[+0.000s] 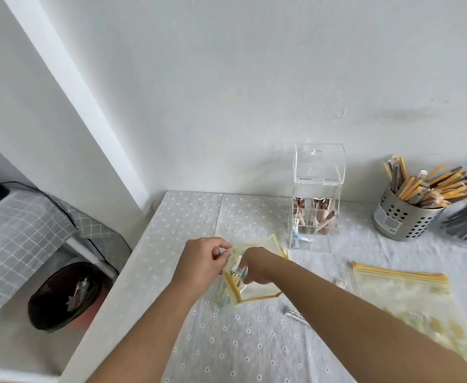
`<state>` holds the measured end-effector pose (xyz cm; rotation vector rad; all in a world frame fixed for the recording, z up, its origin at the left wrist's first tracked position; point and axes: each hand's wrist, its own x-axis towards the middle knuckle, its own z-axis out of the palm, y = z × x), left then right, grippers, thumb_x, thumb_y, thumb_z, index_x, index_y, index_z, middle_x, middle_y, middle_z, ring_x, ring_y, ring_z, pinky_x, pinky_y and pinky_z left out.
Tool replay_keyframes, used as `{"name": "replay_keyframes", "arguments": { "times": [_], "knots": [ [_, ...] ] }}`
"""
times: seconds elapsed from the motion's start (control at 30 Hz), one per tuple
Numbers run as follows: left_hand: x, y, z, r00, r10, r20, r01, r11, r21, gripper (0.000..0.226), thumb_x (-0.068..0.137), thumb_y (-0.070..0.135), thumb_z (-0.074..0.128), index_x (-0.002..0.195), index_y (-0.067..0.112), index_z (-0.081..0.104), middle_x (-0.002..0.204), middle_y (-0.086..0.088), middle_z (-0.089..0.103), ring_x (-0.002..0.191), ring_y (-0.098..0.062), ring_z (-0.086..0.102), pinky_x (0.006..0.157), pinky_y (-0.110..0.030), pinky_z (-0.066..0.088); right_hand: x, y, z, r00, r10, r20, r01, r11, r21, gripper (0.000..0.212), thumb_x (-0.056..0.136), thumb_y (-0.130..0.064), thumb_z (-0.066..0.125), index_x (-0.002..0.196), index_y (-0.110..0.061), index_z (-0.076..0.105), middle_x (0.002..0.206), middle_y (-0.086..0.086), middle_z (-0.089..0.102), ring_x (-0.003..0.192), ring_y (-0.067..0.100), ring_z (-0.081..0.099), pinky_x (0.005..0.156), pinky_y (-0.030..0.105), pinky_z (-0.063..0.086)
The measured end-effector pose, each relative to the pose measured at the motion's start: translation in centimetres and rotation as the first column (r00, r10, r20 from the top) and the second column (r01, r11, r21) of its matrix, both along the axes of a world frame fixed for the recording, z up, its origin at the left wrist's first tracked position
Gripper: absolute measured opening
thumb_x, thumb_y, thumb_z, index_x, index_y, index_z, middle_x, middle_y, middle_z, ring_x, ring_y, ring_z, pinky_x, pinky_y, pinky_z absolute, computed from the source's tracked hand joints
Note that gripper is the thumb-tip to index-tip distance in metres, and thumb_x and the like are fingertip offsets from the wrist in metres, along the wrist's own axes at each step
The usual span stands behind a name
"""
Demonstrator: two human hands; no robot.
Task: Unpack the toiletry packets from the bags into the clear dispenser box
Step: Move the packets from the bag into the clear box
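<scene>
A clear zip bag with a yellow seal [257,293] lies open in the middle of the table, with white and blue toiletry packets [237,273] inside. My left hand [202,261] pinches the bag's upper edge. My right hand [255,268] reaches into the bag's mouth, its fingers curled around the packets. Behind the bag stands the clear dispenser box [316,194] with its lid raised; brown packets sit in its upper compartments and a blue and white one at the bottom. A second yellow-sealed bag [403,291] lies flat on the right.
A perforated metal cup [403,217] full of yellow and brown wrapped sticks stands at the back right. Two loose packets [295,313] lie near my right forearm. A dark bin [63,297] sits on the floor left of the table, next to a grey checked bed.
</scene>
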<state>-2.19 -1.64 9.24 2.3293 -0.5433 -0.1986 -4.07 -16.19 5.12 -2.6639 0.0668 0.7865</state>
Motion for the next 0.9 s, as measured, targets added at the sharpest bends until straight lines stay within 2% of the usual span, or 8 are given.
{"name": "replay_keyframes", "arguments": {
  "times": [0.1,0.43,0.5,0.57,0.63,0.7,0.77,0.9],
  "knots": [
    [-0.4,0.8,-0.4,0.999,-0.031,-0.009,0.031,1.0,0.002,0.014,0.084,0.014,0.068,0.096,0.016,0.074,0.052,0.005,0.053,0.052,-0.013,0.064,0.063,-0.023,0.058,0.9,0.6,-2.3,0.999,-0.04,-0.026,0.04,0.999,-0.02,0.042,0.091,-0.018,0.059,0.13,-0.004,0.053,0.131,0.014,0.057,0.121,0.028,0.053,0.098,0.03,0.041],
    [-0.2,1.4,-0.7,0.998,-0.056,-0.029,0.057,0.998,0.038,0.017,0.085,0.018,0.066,0.102,0.019,0.072,0.051,0.014,0.052,0.058,-0.013,0.066,0.069,-0.029,0.057,1.7,1.3,-5.5,0.97,-0.242,-0.02,0.24,0.949,0.206,0.042,0.082,-0.015,0.07,0.121,-0.006,0.058,0.12,0.01,0.062,0.102,0.022,0.06,0.092,0.031,0.048],
    [0.0,1.5,-0.8,0.998,-0.056,-0.03,0.057,0.998,0.04,0.017,0.085,0.018,0.066,0.102,0.019,0.072,0.052,0.015,0.053,0.057,-0.013,0.066,0.068,-0.029,0.057,1.8,1.5,-5.5,0.963,-0.266,-0.043,0.268,0.928,0.26,0.033,0.083,-0.016,0.07,0.113,-0.007,0.061,0.107,0.006,0.066,0.087,0.016,0.062,0.083,0.027,0.053],
    [0.1,1.5,-0.8,0.998,-0.054,-0.028,0.055,0.998,0.04,0.017,0.085,0.018,0.066,0.101,0.02,0.073,0.052,0.014,0.053,0.058,-0.015,0.067,0.068,-0.031,0.057,1.8,1.8,-5.4,0.97,-0.236,-0.051,0.241,0.943,0.229,0.006,0.086,-0.017,0.065,0.091,-0.014,0.063,0.08,-0.005,0.058,0.067,0.006,0.05,0.062,0.016,0.043],
    [0.2,1.5,-0.9,0.999,-0.047,-0.023,0.048,0.998,0.037,0.016,0.085,0.019,0.067,0.099,0.021,0.073,0.052,0.013,0.053,0.059,-0.018,0.067,0.068,-0.033,0.057,1.9,1.9,-5.4,0.974,-0.218,-0.058,0.225,0.954,0.198,0.016,0.089,-0.017,0.058,0.074,-0.019,0.054,0.067,-0.009,0.043,0.058,0.003,0.038,0.052,0.015,0.029],
    [0.2,1.5,-0.9,0.999,-0.043,-0.02,0.044,0.998,0.036,0.015,0.085,0.02,0.067,0.099,0.021,0.073,0.052,0.013,0.053,0.06,-0.017,0.067,0.069,-0.032,0.057,1.8,2.0,-5.3,0.98,-0.19,-0.055,0.197,0.96,0.198,0.005,0.09,-0.014,0.056,0.088,-0.013,0.06,0.072,-0.006,0.047,0.064,0.009,0.043,0.052,0.015,0.029],
    [0.3,1.6,-0.9,0.999,-0.039,-0.017,0.04,0.999,0.036,0.015,0.085,0.02,0.066,0.099,0.02,0.073,0.051,0.013,0.053,0.059,-0.015,0.067,0.069,-0.03,0.057,1.7,1.9,-5.2,0.982,-0.178,-0.067,0.188,0.961,0.201,0.02,0.089,-0.012,0.057,0.105,-0.003,0.065,0.083,0.001,0.056,0.077,0.016,0.051,0.053,0.015,0.033],
    [0.5,1.2,-0.8,0.999,-0.043,-0.008,0.043,0.998,0.054,0.016,0.086,0.02,0.065,0.1,0.02,0.072,0.051,0.013,0.052,0.06,-0.016,0.067,0.07,-0.031,0.057,1.6,1.2,-4.7,0.977,-0.203,-0.064,0.213,0.948,0.236,0.023,0.087,-0.01,0.058,0.107,0.0,0.064,0.106,0.013,0.07,0.096,0.024,0.068,0.058,0.017,0.038]
  ]
}}
